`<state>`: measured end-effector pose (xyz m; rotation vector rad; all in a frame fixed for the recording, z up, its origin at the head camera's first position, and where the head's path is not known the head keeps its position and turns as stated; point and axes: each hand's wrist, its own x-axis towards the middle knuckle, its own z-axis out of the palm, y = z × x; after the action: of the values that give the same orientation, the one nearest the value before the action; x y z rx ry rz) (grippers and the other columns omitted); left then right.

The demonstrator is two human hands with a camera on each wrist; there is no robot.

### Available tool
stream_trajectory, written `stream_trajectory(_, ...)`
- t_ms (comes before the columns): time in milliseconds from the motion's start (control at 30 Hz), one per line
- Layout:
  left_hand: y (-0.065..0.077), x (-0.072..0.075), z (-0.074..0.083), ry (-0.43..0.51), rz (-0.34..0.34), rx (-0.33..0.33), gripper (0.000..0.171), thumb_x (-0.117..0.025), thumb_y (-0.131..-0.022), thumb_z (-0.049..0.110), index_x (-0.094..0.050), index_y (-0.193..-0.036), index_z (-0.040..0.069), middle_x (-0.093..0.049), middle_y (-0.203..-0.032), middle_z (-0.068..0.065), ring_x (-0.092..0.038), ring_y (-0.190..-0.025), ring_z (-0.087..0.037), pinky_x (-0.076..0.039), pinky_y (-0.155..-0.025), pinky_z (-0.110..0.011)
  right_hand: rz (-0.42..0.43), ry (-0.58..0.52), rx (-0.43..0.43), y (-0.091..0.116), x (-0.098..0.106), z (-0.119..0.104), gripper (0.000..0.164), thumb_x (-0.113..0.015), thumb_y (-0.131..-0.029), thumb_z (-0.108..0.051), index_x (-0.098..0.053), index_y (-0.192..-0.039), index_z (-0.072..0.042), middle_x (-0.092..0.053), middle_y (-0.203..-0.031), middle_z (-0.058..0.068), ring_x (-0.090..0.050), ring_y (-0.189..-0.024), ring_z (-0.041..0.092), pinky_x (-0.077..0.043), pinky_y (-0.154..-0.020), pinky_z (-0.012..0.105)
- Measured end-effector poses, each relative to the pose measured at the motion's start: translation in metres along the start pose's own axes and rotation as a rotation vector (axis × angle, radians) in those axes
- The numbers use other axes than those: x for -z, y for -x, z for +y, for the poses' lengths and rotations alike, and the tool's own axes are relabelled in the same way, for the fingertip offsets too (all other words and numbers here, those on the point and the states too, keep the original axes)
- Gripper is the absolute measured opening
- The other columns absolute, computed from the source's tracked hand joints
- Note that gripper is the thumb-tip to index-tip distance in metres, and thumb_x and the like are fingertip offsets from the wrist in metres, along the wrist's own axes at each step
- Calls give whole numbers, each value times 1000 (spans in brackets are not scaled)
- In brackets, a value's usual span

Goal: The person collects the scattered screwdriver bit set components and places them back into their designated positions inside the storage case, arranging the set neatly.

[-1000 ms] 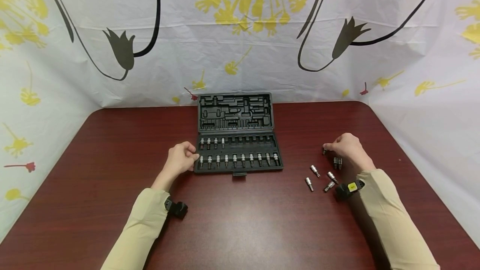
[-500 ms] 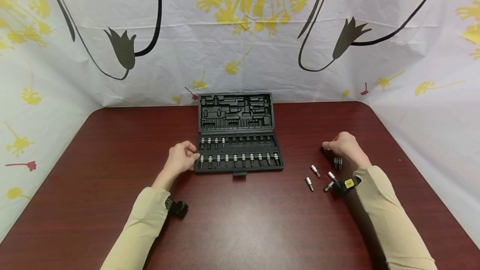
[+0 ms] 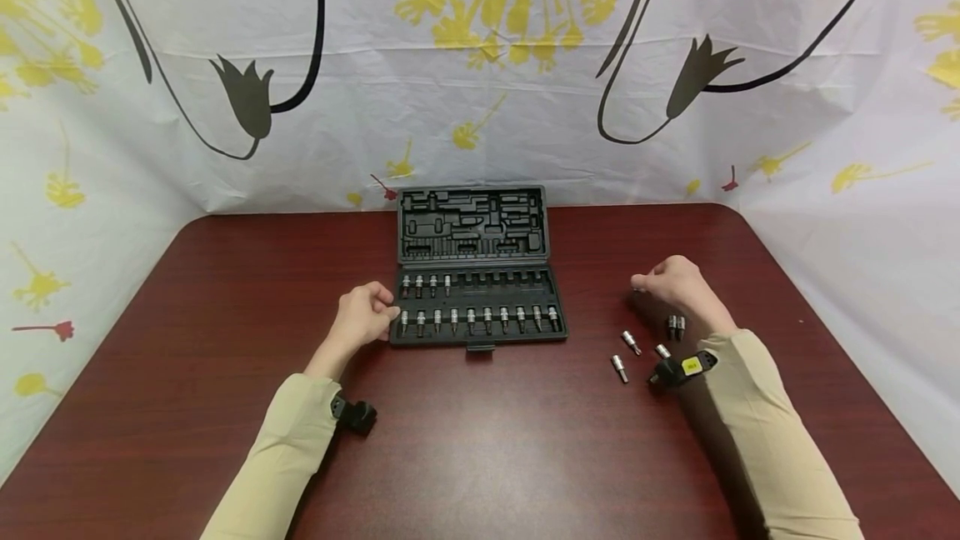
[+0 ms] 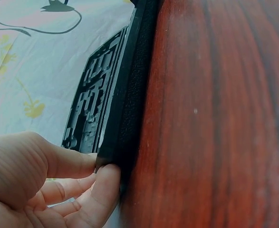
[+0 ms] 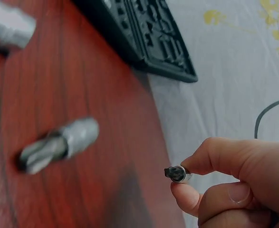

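Right hand (image 3: 675, 283) pinches a small silver-and-dark cylindrical metal bit (image 5: 178, 174) between thumb and fingertip, above the right part of the red-brown wood-grain table (image 3: 480, 457); so slight a hold on smooth metal may let it roll free. Left hand (image 3: 358, 323) grips the left wall of the open black plastic case (image 3: 480, 297) by the table's far edge; an uneven tug could jar the seated silver bits (image 3: 471, 322). The black boxy wrist camera (image 3: 666, 372) sits beside loose silver metal bits (image 3: 631, 342); a low sweep might scatter them toward the right edge.
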<state>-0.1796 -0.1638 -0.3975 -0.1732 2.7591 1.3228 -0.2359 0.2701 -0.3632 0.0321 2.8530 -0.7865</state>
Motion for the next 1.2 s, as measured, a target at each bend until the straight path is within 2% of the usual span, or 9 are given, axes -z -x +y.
stream_trajectory(267, 0, 0, 0, -6, 4, 6, 11, -63, -86, 1, -57, -94, -5, -60, -73, -13, -59, -46, -13, -55, -48, -29, 21, -24, 73, 1, 0, -19, 33, -60, -81, -23, -54, -51, -10, -40, -47, -9, -37, -51, 12, -33, -47, 25)
stream_trajectory(633, 0, -1, -1, -2, 11, 4, 11, -63, -86, 1, -57, -94, -5, -60, -72, -13, -59, -46, -13, -55, -48, -29, -1, -48, 135, 1, -7, -51, 33, -60, -80, -22, -51, -49, -13, -31, -46, -11, -30, -50, 9, -28, -49, 24)
stream_trajectory(867, 0, -2, -1, -9, 10, 12, 11, -62, -87, 2, -57, -95, -5, -59, -72, -13, -58, -47, -13, -55, -48, -29, -37, -86, 124, -2, -15, -68, 35, -58, -83, -21, -50, -51, -9, -30, -46, -9, -25, -47, 8, -27, -50, 25)
stream_trajectory(1133, 0, -2, -1, -10, 10, 16, 12, -63, -87, 3, -58, -95, -4, -59, -73, -13, -59, -47, -13, -55, -49, -29, -44, -73, 141, -6, -22, -81, 33, -59, -83, -23, -60, -58, -1, -38, -47, -9, -36, -50, 9, -33, -52, 24)
stream_trajectory(1200, 0, -2, 0, -11, 11, 18, 12, -63, -87, 3, -58, -95, -4, -60, -73, -12, -58, -47, -13, -55, -49, -29, -40, -76, 146, -7, -24, -84, 32, -59, -82, -23, -60, -58, -2, -39, -47, -9, -37, -51, 9, -34, -52, 24)
